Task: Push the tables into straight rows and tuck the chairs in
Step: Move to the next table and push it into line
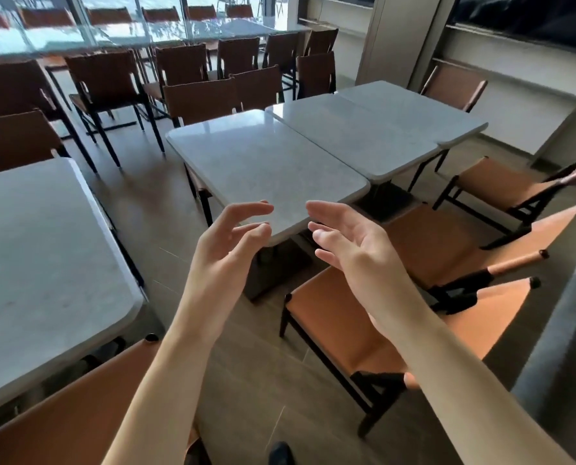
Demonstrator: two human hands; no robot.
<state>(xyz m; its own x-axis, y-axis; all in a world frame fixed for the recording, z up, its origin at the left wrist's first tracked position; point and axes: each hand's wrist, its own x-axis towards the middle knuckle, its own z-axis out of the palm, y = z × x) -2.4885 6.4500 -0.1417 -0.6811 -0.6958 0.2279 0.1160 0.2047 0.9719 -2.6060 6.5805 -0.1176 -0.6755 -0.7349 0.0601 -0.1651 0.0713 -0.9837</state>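
- The left table (38, 250) was cut off by the frame's left edge; its base was mostly hidden under the top
- A chair back (78, 414) at bottom left was cropped by the lower edge, and its seat could not be seen
- The far glass-side tables (119, 36) were washed out by window glare, and detail there was hard to read
- A dark object at the bottom edge, between the forearms, was too cropped to identify
- The left hand (227, 241) was raised before the near table (263, 169), fingers loosely curled, gripping nothing
- The right hand (350, 236) was held beside it, palm inward, fingers relaxed, gripping nothing
- Whether either hand touched the near table's corner could not be determined
- The near table stood against a second table (353, 135), with a third (410, 109) behind; their edges were stepped, not flush
- Three tan chairs (353, 333) stood on the right, pulled out from the tables
- The floor (139, 193) was brown plank, and dark chairs (108, 82) filled the room's left rear
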